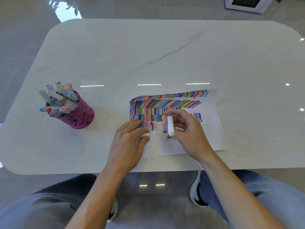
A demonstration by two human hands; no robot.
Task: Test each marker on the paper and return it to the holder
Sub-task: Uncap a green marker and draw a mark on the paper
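Observation:
A white sheet of paper [194, 139] lies on the table, its upper part covered with rows of coloured strokes. My right hand [186, 129] grips a white marker [170, 126] roughly upright above the paper; its tip is not visible. My left hand [130, 139] rests on the paper's left edge and pinches a small white cap [145, 134] between thumb and forefinger. A magenta perforated holder [79, 114] stands at the left, filled with several grey markers with coloured ends.
The white marble-look table [165, 55] stretches far behind the paper. A white appliance [247, 4] sits on the floor at the top right. My knees and shoes show below the table's front edge.

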